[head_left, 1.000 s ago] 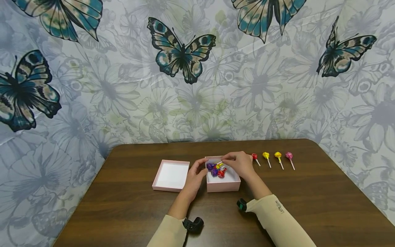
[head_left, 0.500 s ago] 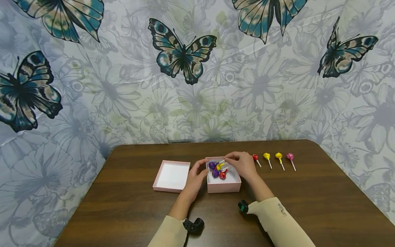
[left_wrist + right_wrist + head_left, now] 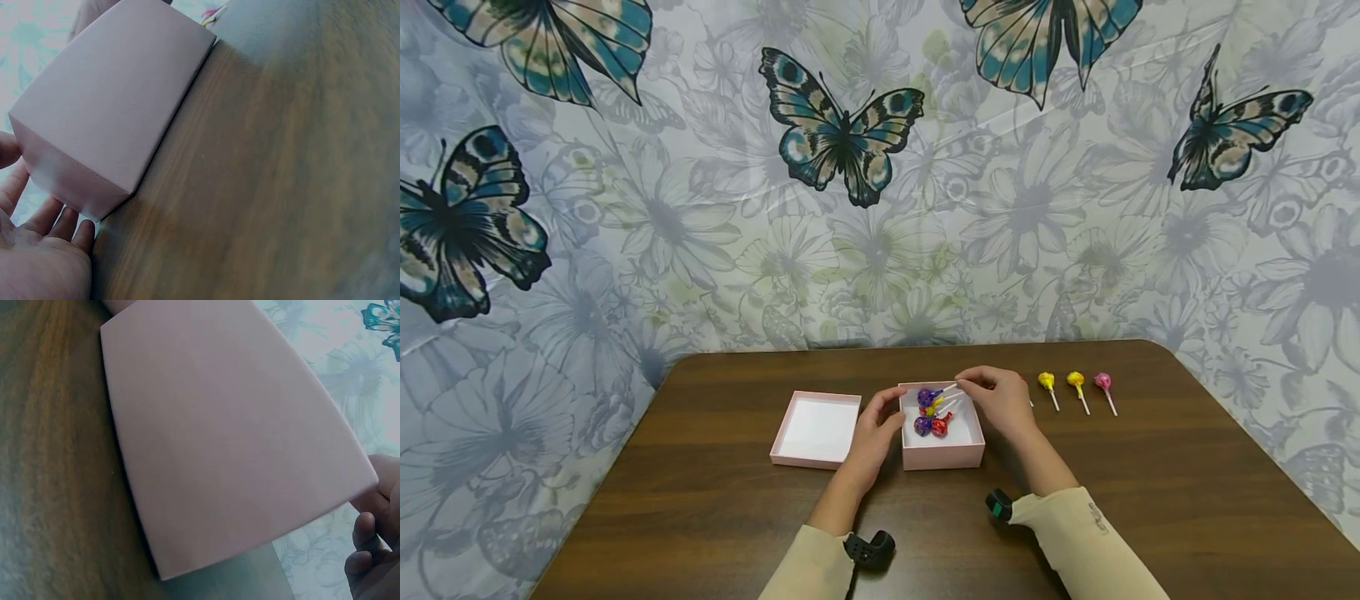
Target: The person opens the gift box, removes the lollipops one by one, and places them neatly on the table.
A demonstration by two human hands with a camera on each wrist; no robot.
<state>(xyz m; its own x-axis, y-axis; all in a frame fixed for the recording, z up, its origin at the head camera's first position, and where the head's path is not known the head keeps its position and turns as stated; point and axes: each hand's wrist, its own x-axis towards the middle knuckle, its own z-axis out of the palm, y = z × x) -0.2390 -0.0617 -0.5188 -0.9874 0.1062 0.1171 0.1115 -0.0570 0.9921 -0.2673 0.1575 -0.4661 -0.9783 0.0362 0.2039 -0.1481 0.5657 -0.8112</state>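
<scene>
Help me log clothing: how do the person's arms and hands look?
The left sleeve and right sleeve are pale cream, the right with a small, unreadable marking. A black strap is on the left, a green-patched black device on the right. The left hand and right hand are gloveless.

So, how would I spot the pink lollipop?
On the dark brown table, find the open pink box. To its right, past the right hand, lies a row of lollipops. The pink lollipop is rightmost, the only pink head visible.

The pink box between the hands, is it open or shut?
Open. The box has lollipops showing inside, and its lid lies beside it.
</scene>
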